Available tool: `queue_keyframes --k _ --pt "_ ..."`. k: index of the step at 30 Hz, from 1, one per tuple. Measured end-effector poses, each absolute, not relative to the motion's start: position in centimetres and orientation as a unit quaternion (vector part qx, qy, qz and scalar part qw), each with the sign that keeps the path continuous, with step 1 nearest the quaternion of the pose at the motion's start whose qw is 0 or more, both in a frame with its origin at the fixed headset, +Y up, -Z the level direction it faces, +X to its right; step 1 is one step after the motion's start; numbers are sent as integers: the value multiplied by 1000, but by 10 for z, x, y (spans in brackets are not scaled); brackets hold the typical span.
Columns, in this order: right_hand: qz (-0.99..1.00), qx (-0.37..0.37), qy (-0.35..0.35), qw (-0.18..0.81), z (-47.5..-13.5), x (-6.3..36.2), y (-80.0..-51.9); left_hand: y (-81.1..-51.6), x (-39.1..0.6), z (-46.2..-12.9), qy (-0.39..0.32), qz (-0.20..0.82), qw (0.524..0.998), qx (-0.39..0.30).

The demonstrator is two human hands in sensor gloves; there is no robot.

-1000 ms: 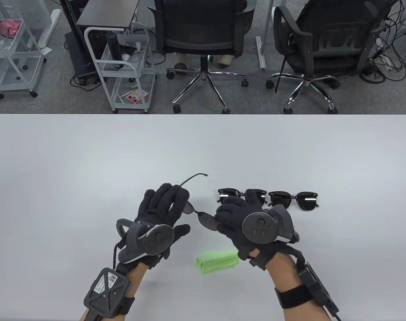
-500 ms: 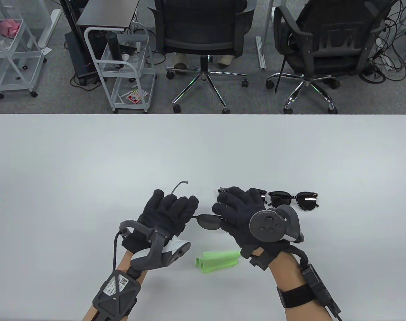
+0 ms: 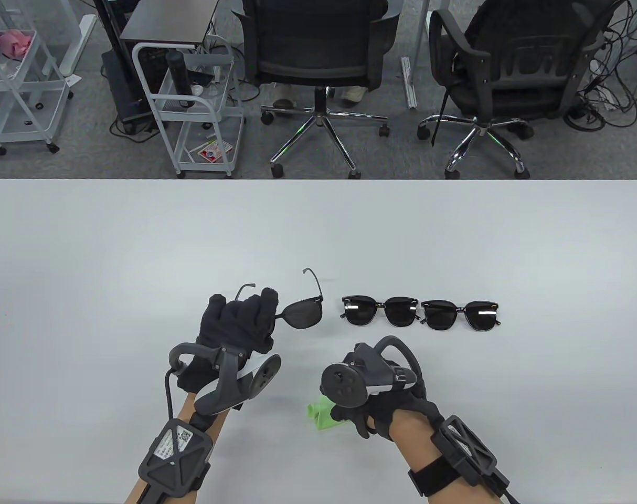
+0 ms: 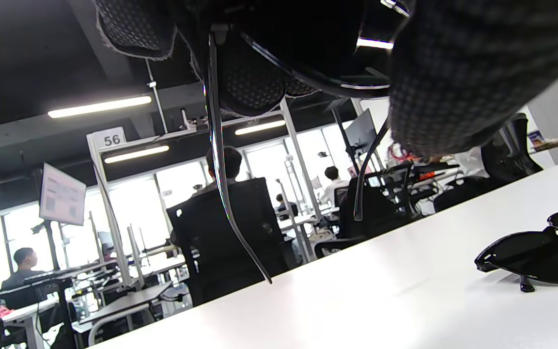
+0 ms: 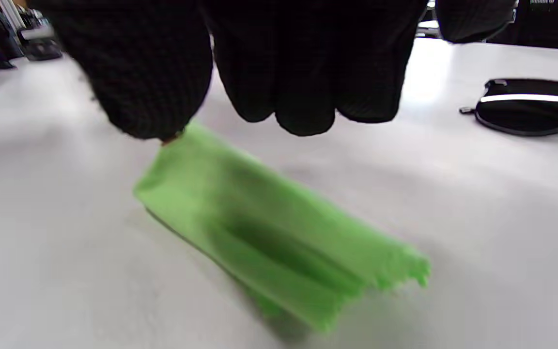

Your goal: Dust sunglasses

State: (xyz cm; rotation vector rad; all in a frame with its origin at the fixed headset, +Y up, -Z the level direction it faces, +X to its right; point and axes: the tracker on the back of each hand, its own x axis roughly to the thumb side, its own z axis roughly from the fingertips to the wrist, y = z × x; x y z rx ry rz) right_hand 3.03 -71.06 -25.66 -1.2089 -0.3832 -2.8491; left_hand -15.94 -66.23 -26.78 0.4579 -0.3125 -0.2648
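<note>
Right hand (image 3: 368, 415) hangs low over the folded bright-green microfibre cloth (image 5: 279, 237) on the white desk (image 3: 114, 252), thumb tip touching the cloth's corner; grip not closed on it. Left hand (image 3: 234, 325) grips thin-framed dark-lens sunglasses (image 3: 300, 312) above the desk, temples unfolded. Beyond, two black thick-framed sunglasses (image 3: 421, 312) lie side by side.

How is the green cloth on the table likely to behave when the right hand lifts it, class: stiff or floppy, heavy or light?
Probably floppy: the green cloth lies in soft folds on the table, so it should droop from wherever the right hand pinches it. Likely light too, being thin. Its frayed edge suggests woven fabric, unlikely to slip from gloved fingers.
</note>
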Motion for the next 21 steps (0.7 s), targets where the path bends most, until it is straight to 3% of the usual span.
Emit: queue_keyframes --k 4,8,11,15,18,21 --pt "-910 -385 -144 60 -257 23 -727 -663 -157 -268 -158 -131 953 221" --pt "-923 -365 -122 -18 -265 31 -715 -662 -157 -267 -158 -130 954 219" --pt "-931 -307 -72 -185 -275 60 -696 -659 -160 -266 -151 -105 958 218" --pt "-873 -196 -38 -445 -285 108 -693 -654 -166 -264 -138 -58 963 222" --pt "-811 -130 -36 -570 -290 129 -703 -651 -167 -260 -134 -31 965 225" --pt "-771 -106 -44 -626 -290 134 -710 -649 -162 -255 -146 -36 960 235"
